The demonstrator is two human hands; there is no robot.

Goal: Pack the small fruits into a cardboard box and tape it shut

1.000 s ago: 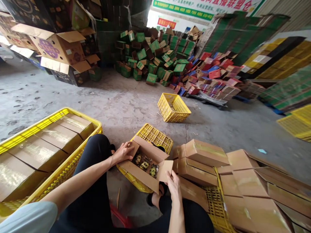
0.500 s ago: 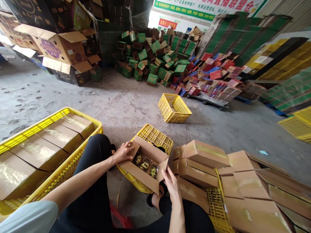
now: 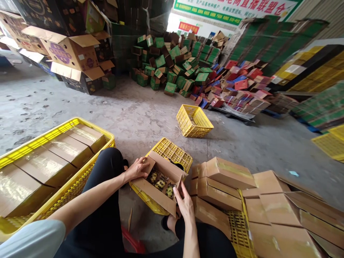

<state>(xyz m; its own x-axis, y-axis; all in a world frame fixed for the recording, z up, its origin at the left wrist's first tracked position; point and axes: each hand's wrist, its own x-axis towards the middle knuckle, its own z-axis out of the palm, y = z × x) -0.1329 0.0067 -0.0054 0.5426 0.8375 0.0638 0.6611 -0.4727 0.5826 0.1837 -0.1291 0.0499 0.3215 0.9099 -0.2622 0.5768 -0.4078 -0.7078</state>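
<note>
Our grip seems to hold the open carton (image 3: 154, 194) at both ends, left hand (image 3: 136, 169) on the farther, right hand (image 3: 186, 206) on the nearer, its long axis slanting between them.

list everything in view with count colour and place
open carton: one, brown, on support crate
bagged items: three visible, yellow-green and dark, inside it
support crate: one, yellow, between legs
left crate: one, yellow, holding taped cartons, brown
floor crate: one, yellow, ahead
stacked cartons: several, brown, right
green boxes: many, heaped behind
red and blue boxes: many, behind right
big cartons: several, brown and black, far left
banners: two, white-green and red, back
left hand: one, bare, carton's left end
right hand: one, bare, carton's right end
</note>
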